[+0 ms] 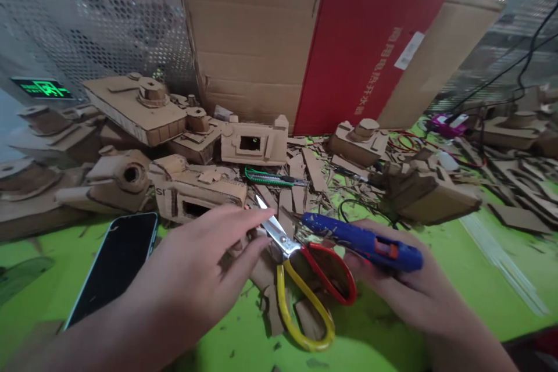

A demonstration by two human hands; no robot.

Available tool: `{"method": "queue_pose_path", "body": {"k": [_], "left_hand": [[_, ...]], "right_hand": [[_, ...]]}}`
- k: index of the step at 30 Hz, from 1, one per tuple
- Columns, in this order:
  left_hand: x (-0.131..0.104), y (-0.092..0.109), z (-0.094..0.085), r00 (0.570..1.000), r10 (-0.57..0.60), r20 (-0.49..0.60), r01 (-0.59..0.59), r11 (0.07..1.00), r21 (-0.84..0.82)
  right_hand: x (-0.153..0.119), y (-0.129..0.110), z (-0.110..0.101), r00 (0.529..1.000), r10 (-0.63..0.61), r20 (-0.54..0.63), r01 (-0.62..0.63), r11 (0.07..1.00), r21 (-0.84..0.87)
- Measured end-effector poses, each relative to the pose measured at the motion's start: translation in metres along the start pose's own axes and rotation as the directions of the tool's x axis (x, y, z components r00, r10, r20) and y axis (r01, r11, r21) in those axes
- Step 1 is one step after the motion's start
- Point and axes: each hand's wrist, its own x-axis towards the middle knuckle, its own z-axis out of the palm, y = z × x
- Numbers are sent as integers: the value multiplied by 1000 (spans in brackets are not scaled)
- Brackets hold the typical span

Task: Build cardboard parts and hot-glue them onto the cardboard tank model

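Observation:
My right hand (405, 279) is wrapped round a blue glue gun (349, 233), its nozzle pointing left over the table. A pair of scissors (285, 244) with one red and one yellow handle lies between my hands, blades partly apart. My left hand (204, 261) reaches in from the left. Its index finger and thumb are apart near the scissor blades, the fingertip overlapping one blade; whether it touches is unclear. The other left fingers are hidden. Just behind this hand sits a cardboard camera model (200, 189) with a rectangular opening.
A phone (117, 261) lies at left. Behind are a green utility knife (274, 178), another cardboard camera (254, 142), a cardboard tank model (137, 107) and cardboard scraps (314, 168). Clear glue sticks (505, 261) lie right. Large cardboard sheets (253, 29) stand at the back.

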Motion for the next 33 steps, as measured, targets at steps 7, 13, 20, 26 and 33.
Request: {"method": "queue_pose_path", "body": {"k": [7, 13, 20, 26, 33], "left_hand": [[34, 14, 14, 958, 279, 65, -278, 854, 439], [44, 20, 15, 943, 310, 125, -331, 820, 466], [45, 25, 31, 918, 395, -8, -357, 836, 416], [49, 36, 32, 996, -93, 8, 93, 993, -79], [59, 40, 37, 808, -414, 419, 577, 411, -706]], "right_hand": [[-5, 7, -8, 999, 31, -26, -29, 996, 84], [-8, 7, -12, 997, 43, -56, -37, 994, 101], [-9, 9, -9, 988, 114, -102, -99, 985, 141], [-17, 22, -4, 973, 130, -190, -107, 986, 124], [-18, 22, -5, 970, 80, -230, -65, 995, 72]]}}
